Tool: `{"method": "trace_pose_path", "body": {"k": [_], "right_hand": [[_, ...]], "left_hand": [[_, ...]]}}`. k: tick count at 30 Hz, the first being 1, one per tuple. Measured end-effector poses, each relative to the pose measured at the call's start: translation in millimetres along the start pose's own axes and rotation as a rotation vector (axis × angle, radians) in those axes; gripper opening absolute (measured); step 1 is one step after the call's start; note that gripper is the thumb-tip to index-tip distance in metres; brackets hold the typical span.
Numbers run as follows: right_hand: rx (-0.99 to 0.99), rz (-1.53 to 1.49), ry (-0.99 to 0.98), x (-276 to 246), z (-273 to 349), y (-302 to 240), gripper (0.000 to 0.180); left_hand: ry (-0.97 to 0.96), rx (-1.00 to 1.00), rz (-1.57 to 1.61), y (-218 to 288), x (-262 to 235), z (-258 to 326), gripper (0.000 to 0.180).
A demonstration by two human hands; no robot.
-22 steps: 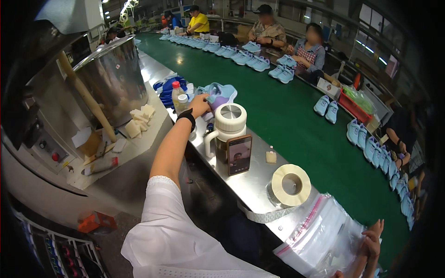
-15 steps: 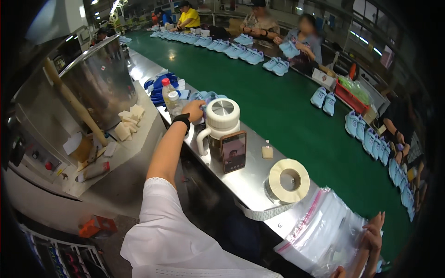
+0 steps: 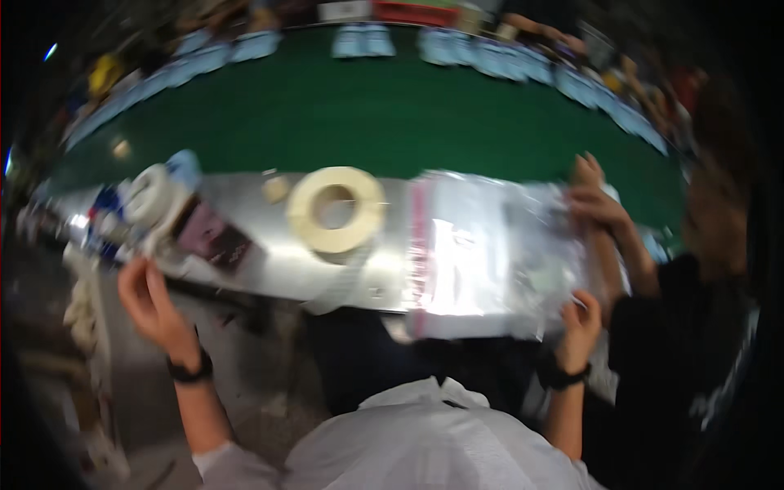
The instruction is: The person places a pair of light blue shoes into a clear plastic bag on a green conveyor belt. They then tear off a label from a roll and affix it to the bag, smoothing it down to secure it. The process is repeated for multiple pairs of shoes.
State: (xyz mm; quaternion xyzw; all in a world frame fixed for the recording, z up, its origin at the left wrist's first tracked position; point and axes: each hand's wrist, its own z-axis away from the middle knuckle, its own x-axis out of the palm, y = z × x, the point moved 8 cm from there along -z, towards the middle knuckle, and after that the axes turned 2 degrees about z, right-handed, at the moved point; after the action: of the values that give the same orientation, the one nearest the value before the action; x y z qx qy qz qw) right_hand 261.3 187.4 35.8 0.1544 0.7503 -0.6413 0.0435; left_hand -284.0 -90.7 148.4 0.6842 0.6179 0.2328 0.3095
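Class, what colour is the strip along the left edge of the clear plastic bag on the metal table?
Pink-red strip, seen in the head view.

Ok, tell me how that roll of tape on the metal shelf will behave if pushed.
The tape roll lies flat on its side, so it would probably slide rather than roll on the smooth metal shelf. Its wide hollow core suggests it is light. Stood on edge, it would likely roll.

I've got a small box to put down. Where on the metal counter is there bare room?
Bare metal counter lies between the jug and tape roll, and along the near edge below the roll. The right side is crowded by the clear bag.
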Motion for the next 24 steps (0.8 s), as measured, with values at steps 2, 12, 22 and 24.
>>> {"method": "trace_pose_path", "body": {"k": [2,12,22,24], "right_hand": [[0.023,-0.024,-0.062,8.9,-0.4,-13.5,0.023],[-0.048,-0.290,-0.334,42.0,15.1,-36.0,0.041],[-0.438,0.160,-0.250,37.9,15.4,-77.9,0.037],[-0.510,0.370,-0.126,10.9,17.4,-81.6,0.033]], "left_hand": [[-0.580,0.048,0.223,67.2,73.2,74.6,0.011],[-1.603,-0.736,0.532,164.0,302.9,298.7,0.034],[-1.429,-1.207,0.732,131.1,285.4,286.9,0.016],[-1.350,-1.215,0.733,121.9,268.9,275.6,0.014]]}}
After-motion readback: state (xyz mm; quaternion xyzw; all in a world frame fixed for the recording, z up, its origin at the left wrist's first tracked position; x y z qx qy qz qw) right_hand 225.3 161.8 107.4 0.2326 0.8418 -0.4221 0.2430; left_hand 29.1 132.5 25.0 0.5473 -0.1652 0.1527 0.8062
